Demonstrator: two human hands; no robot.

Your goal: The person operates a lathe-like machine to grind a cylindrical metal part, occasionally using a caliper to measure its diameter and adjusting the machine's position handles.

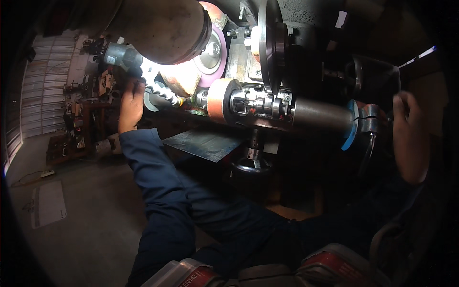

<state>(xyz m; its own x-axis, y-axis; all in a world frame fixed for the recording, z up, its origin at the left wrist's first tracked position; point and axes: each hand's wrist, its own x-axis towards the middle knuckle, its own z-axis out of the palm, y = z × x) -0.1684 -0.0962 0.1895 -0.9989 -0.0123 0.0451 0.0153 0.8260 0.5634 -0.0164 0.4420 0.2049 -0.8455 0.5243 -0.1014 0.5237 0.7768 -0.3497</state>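
My left hand [131, 107] is raised at the left of a grinding machine, just below a grey-green cylindrical housing [119, 56]. Its fingers look closed against something there, but glare and shadow hide what. On the right, my right hand [410, 138] has curled fingers beside the machine's dark end; what they hold is hidden. Between the hands lies a shiny stepped metal shaft [260, 103], with an orange-brown ring [219, 101] on its left and a grey cylinder [322, 113] on its right. Behind stands a pink grinding wheel [221, 60].
A white segmented hose [162, 90] with a yellow tip points toward the shaft. A large metal disc [269, 43] rises behind it. Below are a flat metal plate [205, 143] and a handwheel [252, 165]. A blue ring [351, 126] and lever [367, 155] stand near my right hand.
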